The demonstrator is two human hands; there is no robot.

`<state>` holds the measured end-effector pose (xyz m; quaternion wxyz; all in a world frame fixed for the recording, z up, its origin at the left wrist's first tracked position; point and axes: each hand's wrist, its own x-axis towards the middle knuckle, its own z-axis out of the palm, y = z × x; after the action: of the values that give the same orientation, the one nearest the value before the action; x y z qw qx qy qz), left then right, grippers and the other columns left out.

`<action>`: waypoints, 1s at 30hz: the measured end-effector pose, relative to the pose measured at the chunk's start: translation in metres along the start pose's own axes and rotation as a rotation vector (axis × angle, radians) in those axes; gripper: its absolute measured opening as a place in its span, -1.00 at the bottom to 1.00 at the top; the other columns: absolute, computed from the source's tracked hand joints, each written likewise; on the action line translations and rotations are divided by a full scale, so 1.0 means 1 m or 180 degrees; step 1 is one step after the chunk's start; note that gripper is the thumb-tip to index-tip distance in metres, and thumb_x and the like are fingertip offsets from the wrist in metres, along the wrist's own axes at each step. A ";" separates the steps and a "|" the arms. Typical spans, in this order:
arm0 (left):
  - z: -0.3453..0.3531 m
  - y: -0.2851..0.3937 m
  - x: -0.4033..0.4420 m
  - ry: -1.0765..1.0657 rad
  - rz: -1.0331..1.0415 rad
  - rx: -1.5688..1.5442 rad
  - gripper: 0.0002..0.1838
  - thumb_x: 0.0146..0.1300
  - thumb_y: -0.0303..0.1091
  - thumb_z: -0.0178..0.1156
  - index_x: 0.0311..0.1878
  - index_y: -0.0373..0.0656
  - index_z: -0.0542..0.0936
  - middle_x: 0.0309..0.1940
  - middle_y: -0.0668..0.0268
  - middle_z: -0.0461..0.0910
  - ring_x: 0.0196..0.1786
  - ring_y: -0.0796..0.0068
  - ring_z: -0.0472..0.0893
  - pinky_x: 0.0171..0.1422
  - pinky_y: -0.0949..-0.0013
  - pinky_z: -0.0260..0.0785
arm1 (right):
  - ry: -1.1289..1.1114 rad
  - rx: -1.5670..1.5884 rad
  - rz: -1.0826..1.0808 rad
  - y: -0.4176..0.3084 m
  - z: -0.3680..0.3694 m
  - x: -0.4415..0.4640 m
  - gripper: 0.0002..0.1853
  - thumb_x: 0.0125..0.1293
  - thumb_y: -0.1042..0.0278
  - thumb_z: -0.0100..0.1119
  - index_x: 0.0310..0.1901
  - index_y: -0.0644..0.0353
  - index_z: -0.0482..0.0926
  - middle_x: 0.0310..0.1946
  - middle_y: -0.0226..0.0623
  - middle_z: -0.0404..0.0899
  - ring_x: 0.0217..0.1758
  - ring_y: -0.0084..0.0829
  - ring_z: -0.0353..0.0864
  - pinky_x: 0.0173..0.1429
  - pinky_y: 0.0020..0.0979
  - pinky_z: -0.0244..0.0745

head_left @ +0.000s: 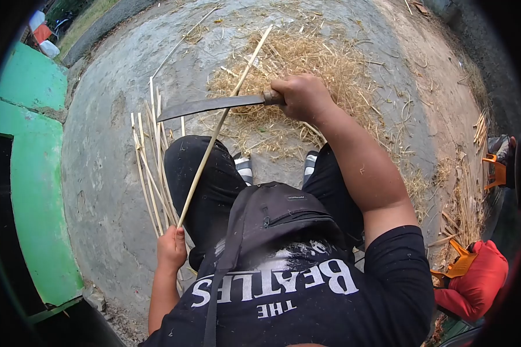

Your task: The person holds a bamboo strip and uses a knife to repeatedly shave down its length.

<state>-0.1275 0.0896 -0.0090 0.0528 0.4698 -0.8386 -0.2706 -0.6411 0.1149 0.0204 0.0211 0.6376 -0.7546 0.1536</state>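
While left hand (pixel 171 248) grips the stick (pixel 206 156) and right hand (pixel 304 97) the knife (pixel 205 106), looks like shaving, next stroke probably needs a light touch

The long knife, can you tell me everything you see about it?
The long knife has a dark grey, metal-looking blade, slightly curved, its tip pointing left. The short visible bit of handle is brown and looks wooden, gripped in the right hand. The blade crosses a pale stick; whether they touch is unclear.
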 end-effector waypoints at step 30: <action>0.001 0.000 0.007 0.0211 0.0163 0.0354 -0.32 0.62 0.25 -0.05 -0.40 -0.22 0.45 -0.57 -0.14 0.52 -0.38 -0.40 0.57 -0.36 -0.18 0.34 | 0.0809 -0.0169 0.0177 0.023 0.010 0.006 -0.93 0.34 0.27 0.27 -0.27 0.01 0.62 -0.39 -0.27 0.74 -0.26 -0.11 0.80 -0.09 -0.05 0.67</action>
<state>-0.1317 0.0844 -0.0111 0.0613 0.4592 -0.8618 -0.2065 -0.6633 0.1099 0.0075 0.1292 0.5910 -0.7671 0.2136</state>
